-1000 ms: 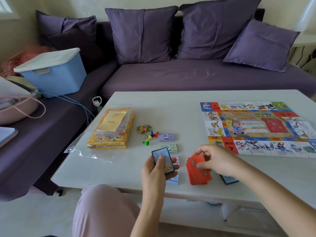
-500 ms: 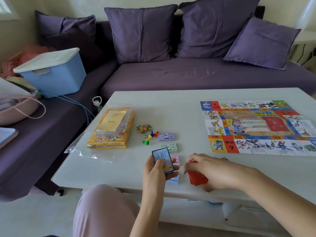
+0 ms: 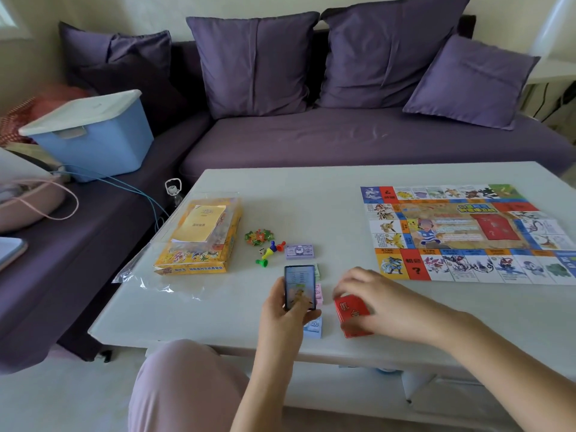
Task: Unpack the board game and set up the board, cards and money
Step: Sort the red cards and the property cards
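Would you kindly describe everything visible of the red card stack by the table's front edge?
The red card stack is a thick, squared-up pile of glossy-looking red cards, its top face printed with characters. It appears to rest on the white table near the front edge, slightly askew. The right hand curls over it, gripping its sides and hiding its right part. A pale blue money bundle lies left of it, apart.

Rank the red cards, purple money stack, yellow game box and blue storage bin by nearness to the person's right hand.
1. red cards, gripped by the right hand.
2. purple money stack, beyond it to the left.
3. yellow game box, farther left on the table.
4. blue storage bin, far left on the sofa.
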Tool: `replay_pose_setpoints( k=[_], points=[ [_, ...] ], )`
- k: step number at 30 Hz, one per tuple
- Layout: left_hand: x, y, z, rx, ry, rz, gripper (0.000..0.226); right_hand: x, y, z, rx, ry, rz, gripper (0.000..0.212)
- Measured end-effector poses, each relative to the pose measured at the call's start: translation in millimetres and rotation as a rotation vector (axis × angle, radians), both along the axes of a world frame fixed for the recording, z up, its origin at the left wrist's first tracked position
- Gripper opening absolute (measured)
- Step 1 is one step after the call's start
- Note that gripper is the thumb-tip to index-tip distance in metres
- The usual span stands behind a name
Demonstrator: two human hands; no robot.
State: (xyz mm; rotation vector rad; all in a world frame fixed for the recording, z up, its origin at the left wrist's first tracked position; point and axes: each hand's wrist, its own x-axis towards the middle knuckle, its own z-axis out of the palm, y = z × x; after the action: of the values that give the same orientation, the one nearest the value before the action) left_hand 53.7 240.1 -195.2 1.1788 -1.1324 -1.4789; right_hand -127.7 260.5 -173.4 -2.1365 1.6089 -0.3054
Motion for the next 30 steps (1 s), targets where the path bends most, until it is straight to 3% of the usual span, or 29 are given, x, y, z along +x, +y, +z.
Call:
replay_pose_setpoints(
  k=[3, 6, 8, 12, 17, 25, 30],
  points=[
    [-3, 3, 0, -0.178, -0.275, -0.094, 0.029, -9, 6, 15, -0.161, -0.162, -0.145, 0.023],
    [-12, 12, 3, -0.299, -0.463, -0.192, 0.027, -17, 13, 27, -0.148, -0.265, -0.164, 0.028],
    [-18, 17, 6, -0.339, -0.469, -0.232, 0.022, -19, 20, 33, -0.073, -0.274, -0.154, 0.034],
    [-30, 23, 12, -0.352, -0.388, -0.185, 0.017, -27, 32, 35, 0.015, -0.255, -0.180, 0.022],
    [-34, 25, 8, -0.388, -0.476, -0.063, 0.018, -62, 35, 16, -0.020, -0.408, -0.526, 0.031],
    [-45, 28, -22, -0.699, -0.816, -0.201, 0.015, -59, 29, -18, 0.000, -0.189, -0.594, 0.028],
    [-45, 29, -26, -0.692, -0.870, -0.246, 0.024, -53, 29, -12, 0.016, -0.015, -0.578, 0.042]
  ],
)
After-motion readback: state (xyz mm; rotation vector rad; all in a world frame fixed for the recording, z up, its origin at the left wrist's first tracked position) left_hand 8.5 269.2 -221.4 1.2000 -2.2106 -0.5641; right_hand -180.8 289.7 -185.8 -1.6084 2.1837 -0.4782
